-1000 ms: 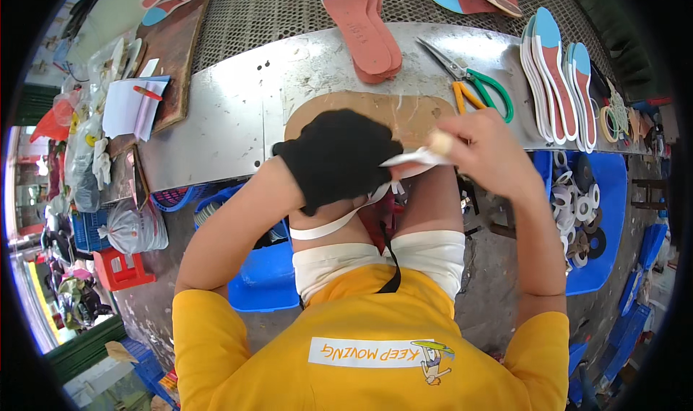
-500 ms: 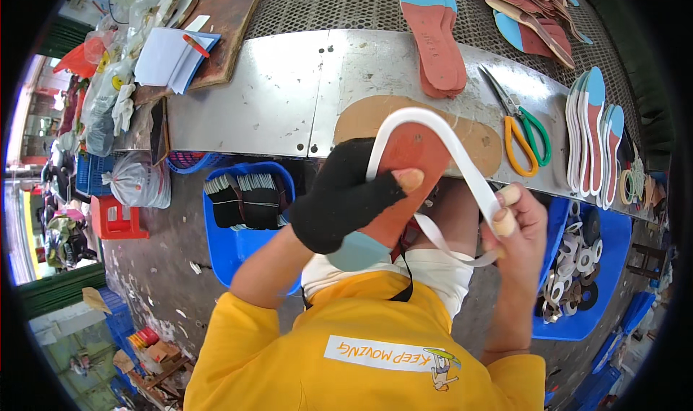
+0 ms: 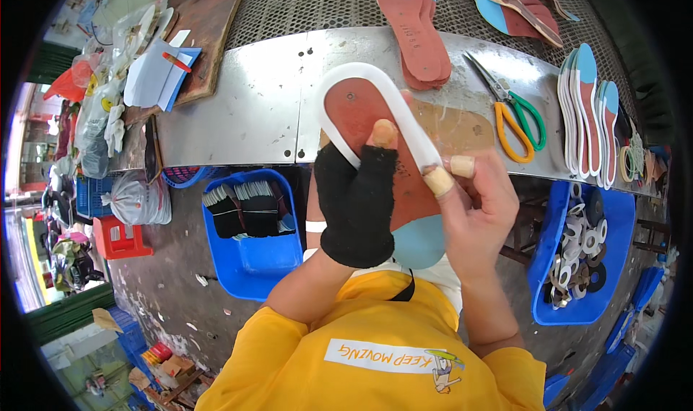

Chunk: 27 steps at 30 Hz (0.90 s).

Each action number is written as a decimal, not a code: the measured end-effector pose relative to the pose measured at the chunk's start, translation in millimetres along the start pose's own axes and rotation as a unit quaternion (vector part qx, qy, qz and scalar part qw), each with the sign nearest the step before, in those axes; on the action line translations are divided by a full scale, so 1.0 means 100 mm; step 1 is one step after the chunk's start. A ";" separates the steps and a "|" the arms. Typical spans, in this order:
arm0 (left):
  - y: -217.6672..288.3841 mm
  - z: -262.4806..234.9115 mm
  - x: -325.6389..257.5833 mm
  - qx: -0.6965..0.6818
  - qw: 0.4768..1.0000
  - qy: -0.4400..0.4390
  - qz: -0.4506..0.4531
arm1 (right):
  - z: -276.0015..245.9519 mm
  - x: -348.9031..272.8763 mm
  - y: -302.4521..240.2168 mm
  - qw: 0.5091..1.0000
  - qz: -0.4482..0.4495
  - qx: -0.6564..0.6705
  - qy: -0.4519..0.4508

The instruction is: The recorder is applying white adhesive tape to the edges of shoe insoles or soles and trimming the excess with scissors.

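Observation:
A red-brown insole (image 3: 354,111) with a light blue toe end hangs in front of me, its rounded heel pointing away over the bench edge. My left hand (image 3: 357,209), in a black fingerless glove, grips it from the left with the thumb lying on its face. White edging strip (image 3: 355,71) curves around the heel and along both sides. On the insole's right edge, my right hand (image 3: 480,216), with tape on its fingertips, pinches the strip between thumb and forefinger. The strip's loose end is hidden. Behind the insole, a tan board (image 3: 469,126) lies on the bench.
Scissors (image 3: 514,111) with orange and green handles lie right on the metal bench (image 3: 245,100). Stacked insoles (image 3: 419,39) rest ahead; white-edged insoles (image 3: 586,115) stand farther right. Below are a blue bin (image 3: 253,259) of dark bundles and a blue bin (image 3: 541,295) of tape rolls.
The insole has turned more upright and moved left and away from me. The strip, a free loop before, now lies along the right edge. My right hand has moved in against the insole.

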<state>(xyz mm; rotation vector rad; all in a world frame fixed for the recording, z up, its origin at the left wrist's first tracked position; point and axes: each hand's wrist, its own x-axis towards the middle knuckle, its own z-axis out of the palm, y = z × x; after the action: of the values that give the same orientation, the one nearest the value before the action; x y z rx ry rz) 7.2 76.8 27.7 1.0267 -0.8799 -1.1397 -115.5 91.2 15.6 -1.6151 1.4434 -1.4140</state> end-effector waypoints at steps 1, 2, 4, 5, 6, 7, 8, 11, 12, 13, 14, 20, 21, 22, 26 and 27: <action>-0.01 0.00 0.01 -0.001 1.000 -0.002 0.001 | 0.03 0.01 0.00 0.999 -0.015 -0.017 0.024; -0.03 0.01 0.01 0.000 1.000 0.009 0.009 | 0.02 0.02 0.02 0.999 -0.017 -0.017 0.026; -0.06 0.01 0.02 0.000 1.000 0.021 0.017 | -0.04 0.01 0.09 0.990 -0.128 -0.057 0.018; -0.07 0.01 0.04 -0.011 1.000 0.015 0.021 | -0.06 0.03 0.09 0.990 -0.128 -0.057 0.017; -0.08 0.01 0.05 -0.023 0.999 0.008 0.025 | -0.07 0.06 0.09 0.992 -0.108 -0.049 -0.027; -0.07 0.00 0.09 -0.024 0.999 0.009 0.025 | -0.09 0.09 0.09 0.993 -0.089 -0.042 -0.072; -0.04 -0.03 0.13 -0.013 0.999 -0.013 -0.029 | -0.11 0.12 0.09 0.992 -0.089 -0.043 -0.073; -0.03 -0.16 0.27 -0.041 0.991 -0.070 -0.102 | -0.14 0.17 0.12 0.978 0.110 0.096 -0.146; -0.11 -0.27 0.28 -0.021 0.983 -0.139 -0.119 | -0.07 0.16 0.14 0.981 0.095 0.116 -0.123; -0.19 -0.34 0.31 0.001 0.970 -0.206 -0.133 | 0.00 0.16 0.18 0.982 0.078 0.138 -0.101; -0.25 -0.37 0.28 -0.012 0.959 -0.252 -0.132 | 0.04 0.16 0.20 0.977 0.104 0.159 -0.099; -0.20 -0.41 0.14 -0.101 0.959 -0.180 -0.192 | -0.16 0.25 0.35 0.906 0.278 0.273 -0.164; -0.19 -0.42 0.13 -0.102 0.960 -0.179 -0.190 | -0.21 0.24 0.34 0.893 0.299 0.286 -0.176; -0.20 -0.41 0.14 -0.103 0.969 -0.143 -0.172 | -0.22 0.22 0.38 0.893 0.300 0.287 -0.177; -0.19 -0.35 0.10 -0.113 0.983 -0.079 -0.119 | -0.17 0.13 0.38 0.853 0.332 0.360 -0.182; -0.18 -0.32 0.09 -0.055 0.993 -0.067 -0.082 | -0.17 0.12 0.36 0.850 0.331 0.371 -0.175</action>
<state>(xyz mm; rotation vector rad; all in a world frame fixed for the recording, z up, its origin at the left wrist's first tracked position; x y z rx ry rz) 34.1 71.7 1.7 0.9521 -0.8396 -1.3947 -145.3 73.9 -7.2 -0.7123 0.9098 -0.9936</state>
